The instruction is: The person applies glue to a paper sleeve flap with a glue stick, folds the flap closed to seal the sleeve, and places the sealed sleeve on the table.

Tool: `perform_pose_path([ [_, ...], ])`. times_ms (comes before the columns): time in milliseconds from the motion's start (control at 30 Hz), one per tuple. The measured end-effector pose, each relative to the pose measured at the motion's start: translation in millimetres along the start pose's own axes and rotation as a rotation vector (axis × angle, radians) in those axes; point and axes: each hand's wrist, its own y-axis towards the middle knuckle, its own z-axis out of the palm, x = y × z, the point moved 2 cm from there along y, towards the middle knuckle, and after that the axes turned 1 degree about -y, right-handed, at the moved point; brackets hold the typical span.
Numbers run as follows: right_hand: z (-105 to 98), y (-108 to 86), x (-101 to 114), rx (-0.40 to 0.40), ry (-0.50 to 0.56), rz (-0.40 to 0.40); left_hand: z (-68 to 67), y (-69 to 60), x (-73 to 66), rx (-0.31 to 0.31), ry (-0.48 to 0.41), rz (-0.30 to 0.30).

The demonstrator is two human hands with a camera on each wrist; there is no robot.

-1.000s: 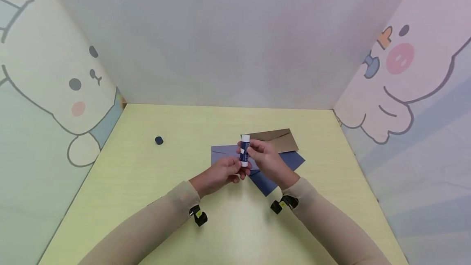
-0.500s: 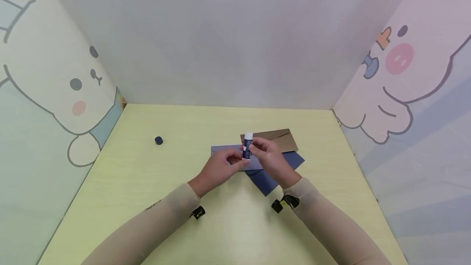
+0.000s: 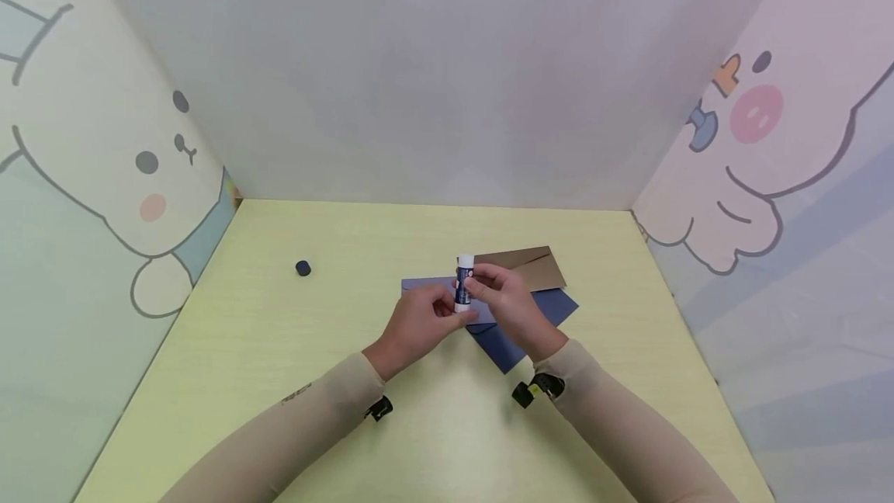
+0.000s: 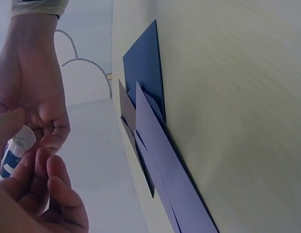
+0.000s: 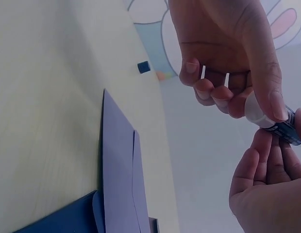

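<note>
A glue stick (image 3: pixel 464 283) with a dark blue label and white ends stands nearly upright in both hands, above the envelopes. My right hand (image 3: pixel 513 309) pinches its barrel between thumb and fingers. At the lower white end, the left hand (image 3: pixel 417 324) grips the base (image 5: pixel 256 109) with its thumb and fingers. A lilac envelope (image 3: pixel 427 282) lies partly hidden under the hands. Beside it are a brown envelope (image 3: pixel 541 270) and a navy envelope (image 3: pixel 504 348), which overlap it. In the right wrist view the thumb of my left hand (image 5: pixel 228 53) lies along the glue stick.
The small dark blue cap (image 3: pixel 303 268) sits on the pale yellow table (image 3: pixel 349 235), off to the left. A grey wall (image 3: pixel 433 99) rises at the back, and walls with cartoon animals stand at both sides.
My left hand has turned over from below the glue stick, its back now facing up, with the grip kept at the base. The glue stick shifted slightly right, then back left.
</note>
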Motion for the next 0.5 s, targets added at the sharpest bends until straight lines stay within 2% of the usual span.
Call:
perform_pose_path([
  [100, -0.7, -1.0, 0.3, 0.008, -0.006, -0.002, -0.1, -0.3, 0.5, 0.029, -0.027, -0.009],
  [200, -1.4, -1.5, 0.5, 0.011, -0.021, 0.006, -0.8, 0.8, 2.4, 0.091, -0.098, -0.034],
  [300, -1.7, -2.0, 1.8, 0.01, -0.031, 0.017, -1.4, 2.7, 6.8, 0.207, -0.281, -0.118],
  [367, -1.4, -1.8, 2.5, 0.015, -0.023, 0.02, -1.0, 2.6, 9.8, 0.279, -0.43, -0.199],
  [433, -1.0, -1.8, 3.2, 0.017, -0.008, 0.024, 0.4, 1.6, 12.2, 0.335, -0.572, -0.274],
  [500, -0.4, -1.8, 3.9, 0.022, 0.009, 0.026, 2.2, 0.4, 12.8, 0.369, -0.67, -0.314],
])
